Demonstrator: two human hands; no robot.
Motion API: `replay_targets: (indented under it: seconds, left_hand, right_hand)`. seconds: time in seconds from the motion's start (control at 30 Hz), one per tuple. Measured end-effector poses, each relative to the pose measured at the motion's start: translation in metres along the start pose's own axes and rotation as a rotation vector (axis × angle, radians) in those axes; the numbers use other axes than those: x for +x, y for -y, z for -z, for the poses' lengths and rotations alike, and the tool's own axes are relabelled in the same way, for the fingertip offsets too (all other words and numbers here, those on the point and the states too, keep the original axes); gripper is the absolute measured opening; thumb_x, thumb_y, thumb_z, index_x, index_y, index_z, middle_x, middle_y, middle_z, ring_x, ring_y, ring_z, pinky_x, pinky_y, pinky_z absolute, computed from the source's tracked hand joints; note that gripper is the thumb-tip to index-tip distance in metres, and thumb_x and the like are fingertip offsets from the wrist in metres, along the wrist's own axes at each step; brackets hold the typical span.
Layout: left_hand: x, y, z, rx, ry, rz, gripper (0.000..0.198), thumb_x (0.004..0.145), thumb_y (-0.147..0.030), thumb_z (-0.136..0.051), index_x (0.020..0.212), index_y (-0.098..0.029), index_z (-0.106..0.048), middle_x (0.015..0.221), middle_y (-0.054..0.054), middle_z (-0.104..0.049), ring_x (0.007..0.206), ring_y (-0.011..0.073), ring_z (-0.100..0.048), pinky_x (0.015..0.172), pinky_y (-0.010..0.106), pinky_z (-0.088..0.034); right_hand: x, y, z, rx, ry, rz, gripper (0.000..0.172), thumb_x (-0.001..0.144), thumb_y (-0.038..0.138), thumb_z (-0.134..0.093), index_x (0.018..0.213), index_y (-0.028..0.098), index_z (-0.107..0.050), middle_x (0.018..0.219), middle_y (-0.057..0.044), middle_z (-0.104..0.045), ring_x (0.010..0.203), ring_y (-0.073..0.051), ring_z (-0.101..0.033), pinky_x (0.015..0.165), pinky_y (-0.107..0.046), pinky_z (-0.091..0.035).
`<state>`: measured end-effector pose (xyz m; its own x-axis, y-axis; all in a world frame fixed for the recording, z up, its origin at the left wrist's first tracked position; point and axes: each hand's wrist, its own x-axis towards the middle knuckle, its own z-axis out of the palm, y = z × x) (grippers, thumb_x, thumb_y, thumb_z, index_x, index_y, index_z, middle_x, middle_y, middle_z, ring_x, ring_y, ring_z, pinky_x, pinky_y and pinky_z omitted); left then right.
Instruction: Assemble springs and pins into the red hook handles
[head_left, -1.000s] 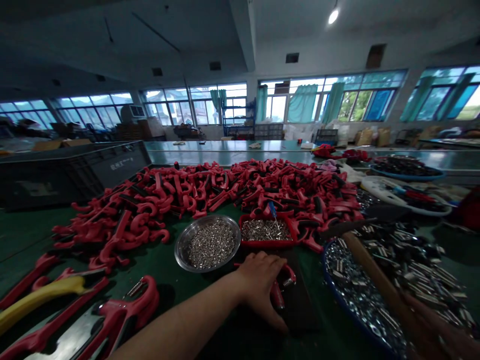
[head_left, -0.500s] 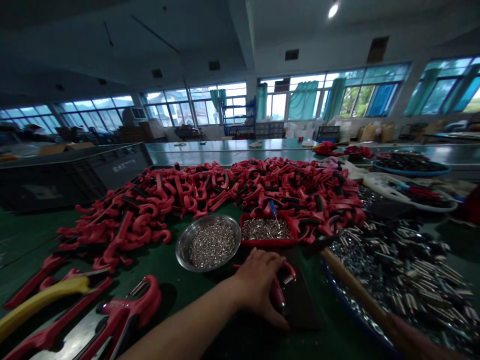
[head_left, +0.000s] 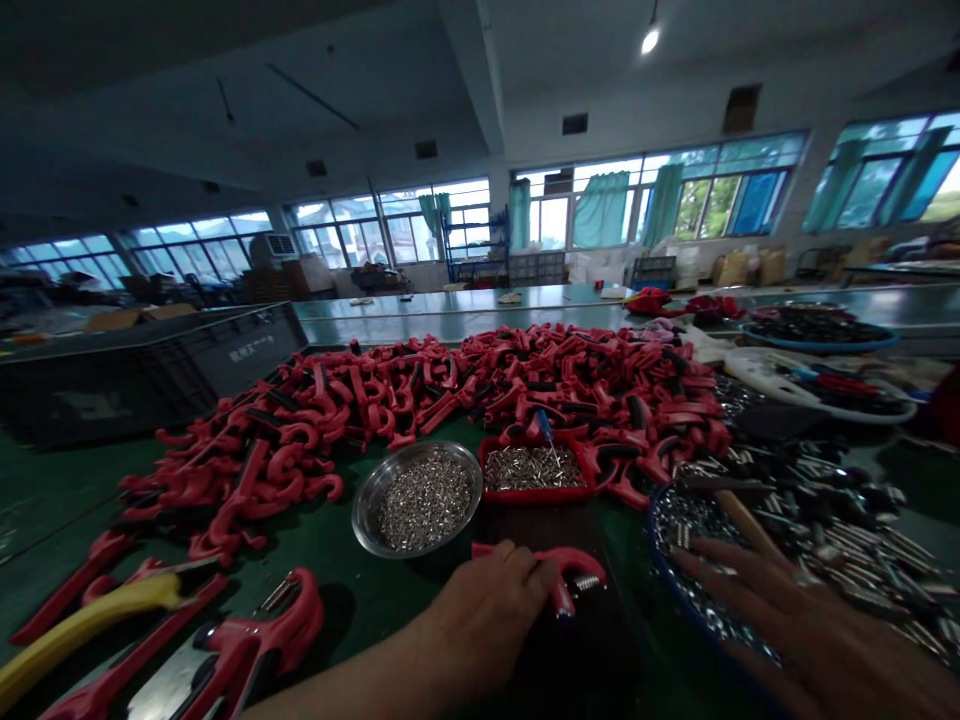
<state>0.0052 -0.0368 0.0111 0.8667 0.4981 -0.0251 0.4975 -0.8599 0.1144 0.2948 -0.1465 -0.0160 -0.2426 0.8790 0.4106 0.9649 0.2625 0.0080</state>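
Hands differ: left (head_left: 489,606) grips a red tool (head_left: 571,558), right (head_left: 806,632) spreads wide near a hammer (head_left: 747,522).

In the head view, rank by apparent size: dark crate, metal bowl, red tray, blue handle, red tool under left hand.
1. Dark crate
2. Metal bowl
3. Red tray
4. Blue handle
Red tool: unranked; the left hand covers part of it.

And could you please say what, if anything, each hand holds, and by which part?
The left hand grips a red tool just behind its hooked end. The right hand is spread near the hammer, apparently holding nothing.
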Motion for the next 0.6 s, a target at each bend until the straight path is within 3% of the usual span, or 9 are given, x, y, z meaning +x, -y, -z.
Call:
replay_targets:
  seconds: [0.1, 0.17, 0.27, 0.33, 0.47, 0.6]
  left_hand:
    - [-0.003, -0.002, 0.033, -0.152, 0.033, 0.010, 0.044, 0.075, -0.017, -0.044, 0.119, -0.023, -0.046, 0.100, 0.007, -0.057, 0.088, 0.0223, -0.053, 0.076, 0.036, -0.045]
    - [0.001, 0.003, 0.049, -0.375, 0.112, 0.035, 0.028, 0.081, -0.024, -0.042, 0.106, -0.024, -0.055, 0.090, 0.003, -0.058, 0.080, 0.0177, -0.054, 0.072, 0.030, -0.045]
    - [0.014, 0.021, 0.049, -0.756, 0.378, 0.137, 0.029, 0.086, -0.037, -0.036, 0.092, -0.021, -0.059, 0.066, -0.003, -0.051, 0.053, 0.0094, -0.046, 0.055, 0.023, -0.043]
    - [0.025, 0.034, 0.036, -0.799, 0.466, 0.222, 0.035, 0.087, -0.040, -0.033, 0.086, -0.017, -0.060, 0.059, -0.004, -0.047, 0.045, 0.0073, -0.041, 0.050, 0.022, -0.042]
    - [0.035, 0.045, 0.008, -0.565, 0.261, 0.407, 0.027, 0.080, -0.041, -0.047, 0.083, -0.018, -0.062, 0.075, 0.000, -0.059, 0.066, 0.0138, -0.055, 0.063, 0.027, -0.045]
    - [0.024, 0.034, -0.002, -0.389, -0.001, 0.529, 0.025, 0.073, -0.042, -0.054, 0.082, -0.020, -0.061, 0.093, 0.005, -0.057, 0.089, 0.0239, -0.053, 0.078, 0.038, -0.041]
  right_hand:
    - [0.048, 0.039, 0.010, 0.188, 0.168, 0.118, 0.051, 0.077, 0.019, -0.051, 0.126, 0.029, -0.044, 0.123, -0.006, -0.054, 0.105, -0.025, -0.054, 0.081, -0.040, -0.050]
    - [0.075, 0.050, 0.014, 0.347, 0.255, 0.090, 0.039, 0.074, 0.011, -0.048, 0.110, 0.024, -0.057, 0.106, -0.005, -0.063, 0.095, -0.020, -0.059, 0.080, -0.032, -0.049]
    - [0.103, 0.048, 0.007, 0.499, 0.395, 0.014, 0.020, 0.079, 0.020, -0.049, 0.092, 0.022, -0.064, 0.086, -0.002, -0.066, 0.080, -0.016, -0.061, 0.071, -0.027, -0.048]
    - [0.113, 0.042, -0.007, 0.514, 0.434, 0.007, 0.016, 0.079, 0.026, -0.052, 0.085, 0.020, -0.066, 0.083, -0.002, -0.066, 0.077, -0.016, -0.060, 0.069, -0.026, -0.047]
    - [0.120, 0.039, -0.039, 0.464, 0.412, -0.040, 0.014, 0.076, 0.025, -0.057, 0.080, 0.019, -0.068, 0.081, -0.004, -0.065, 0.077, -0.017, -0.059, 0.068, -0.026, -0.045]
    - [0.121, 0.045, -0.047, 0.390, 0.370, -0.124, 0.011, 0.071, 0.027, -0.063, 0.077, 0.018, -0.065, 0.079, -0.003, -0.064, 0.073, -0.018, -0.059, 0.063, -0.026, -0.045]
